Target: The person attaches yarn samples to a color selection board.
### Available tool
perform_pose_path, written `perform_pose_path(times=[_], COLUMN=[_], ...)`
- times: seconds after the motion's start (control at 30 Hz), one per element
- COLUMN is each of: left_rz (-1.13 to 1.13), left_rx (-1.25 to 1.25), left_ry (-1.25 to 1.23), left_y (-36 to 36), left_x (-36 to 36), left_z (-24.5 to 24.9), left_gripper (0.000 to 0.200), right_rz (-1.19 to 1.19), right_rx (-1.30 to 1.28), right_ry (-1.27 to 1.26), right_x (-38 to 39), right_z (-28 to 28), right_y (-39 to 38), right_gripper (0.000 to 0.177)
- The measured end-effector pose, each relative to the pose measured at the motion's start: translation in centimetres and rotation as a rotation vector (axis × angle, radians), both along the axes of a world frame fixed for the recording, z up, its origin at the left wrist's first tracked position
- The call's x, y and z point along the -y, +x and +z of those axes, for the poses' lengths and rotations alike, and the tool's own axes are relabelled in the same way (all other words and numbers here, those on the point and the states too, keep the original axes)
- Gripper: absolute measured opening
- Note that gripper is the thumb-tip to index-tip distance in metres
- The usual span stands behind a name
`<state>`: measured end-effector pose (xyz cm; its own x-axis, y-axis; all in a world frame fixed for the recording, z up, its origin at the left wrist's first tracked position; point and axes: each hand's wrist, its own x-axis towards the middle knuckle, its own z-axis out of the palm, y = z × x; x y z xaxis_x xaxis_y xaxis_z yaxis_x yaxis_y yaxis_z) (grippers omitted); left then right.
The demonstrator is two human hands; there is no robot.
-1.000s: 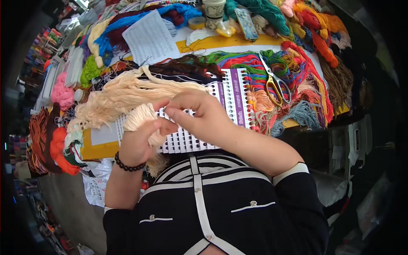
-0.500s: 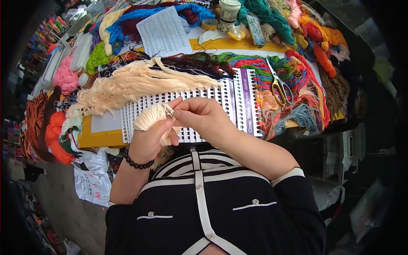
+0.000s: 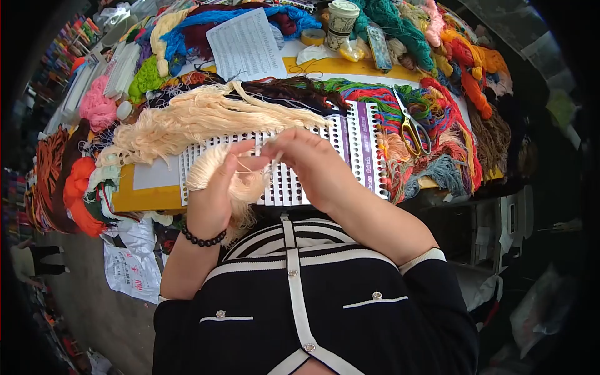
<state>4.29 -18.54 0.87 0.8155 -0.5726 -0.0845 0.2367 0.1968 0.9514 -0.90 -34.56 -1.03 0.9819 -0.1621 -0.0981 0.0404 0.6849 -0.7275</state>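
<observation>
A cream thread bundle (image 3: 205, 167) hangs from my left hand (image 3: 220, 182), looped round its fingers, with loose ends below. Close to its right, my right hand (image 3: 301, 156) pinches a few cream strands stretched between the two hands. Under both hands lie white perforated cards (image 3: 289, 187) with purple print. Just beyond, a long skein of pale peach thread (image 3: 206, 119) lies across the cards.
Gold-handled scissors (image 3: 412, 130) lie on multicoloured threads at the right. Farther back are a printed sheet (image 3: 245, 47), a patterned cup (image 3: 340, 25), a tape roll (image 3: 312, 37) and a phone (image 3: 379, 49). A person stands at the far left edge.
My right hand has drawn slightly up and away from my left, with strands now stretched between them. The bundle has shifted a little left, and its loose ends show more.
</observation>
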Motion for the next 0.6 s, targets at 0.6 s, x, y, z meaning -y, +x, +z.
perform_pose_path(times=[0.6], left_rz=[-0.234], left_rx=[0.003], left_ry=[0.045], left_y=[0.5], left_x=[-1.1], left_z=[-0.9], left_gripper=[0.05], right_rz=[0.154], right_rx=[-0.092], right_ry=[-0.237], right_x=[-1.3], right_z=[0.2], right_y=[-0.1], right_gripper=[0.01])
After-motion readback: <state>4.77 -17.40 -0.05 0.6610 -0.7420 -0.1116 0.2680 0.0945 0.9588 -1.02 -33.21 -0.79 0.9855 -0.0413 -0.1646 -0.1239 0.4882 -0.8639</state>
